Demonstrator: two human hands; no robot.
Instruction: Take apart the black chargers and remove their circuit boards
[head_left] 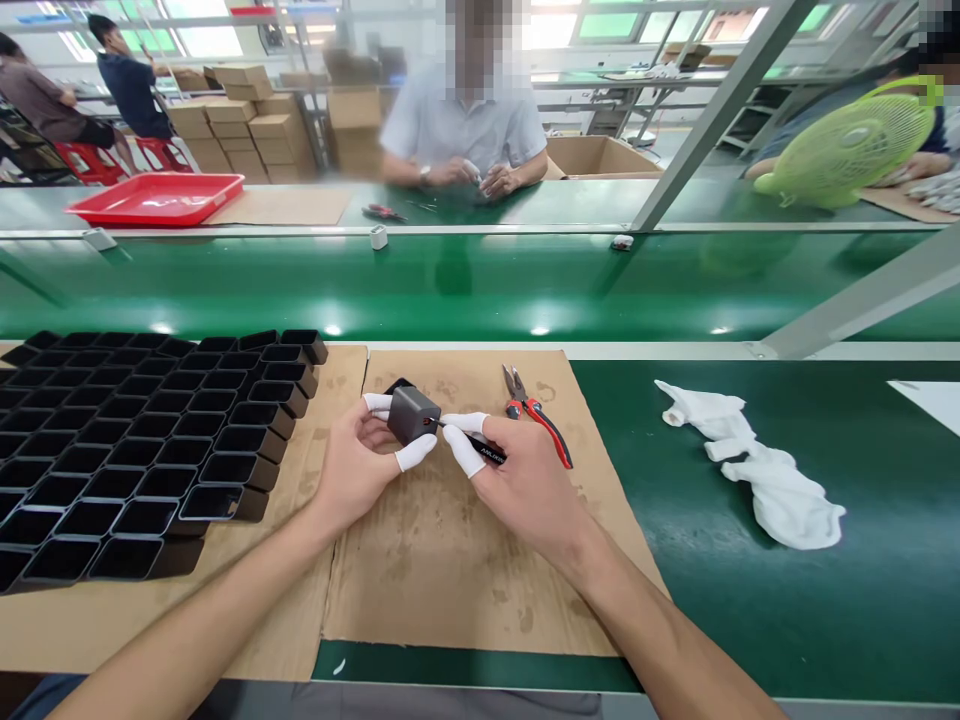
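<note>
My left hand point(356, 465), with white finger cots on the fingertips, is closed around a small black plastic box point(412, 412) above the cardboard. My right hand point(529, 480), also in white finger cots, pinches a slim black tool point(487, 450) with pale lettering. The tool's thin tip meets the near right side of the box at a small opening with a hint of red. Another dark piece, partly hidden, shows behind the box. Red-and-black long-nose pliers point(536, 410) lie just beyond my right hand, jaws pointing away.
Rows of open black boxes point(142, 455) stand on the left over cardboard point(420, 590). White gloves or cloth point(765, 465) lie on the right. Beyond runs a green belt point(300, 285) carrying small white parts. A co-worker point(465, 130), a red tray point(161, 200) and a green fan point(855, 145) are opposite.
</note>
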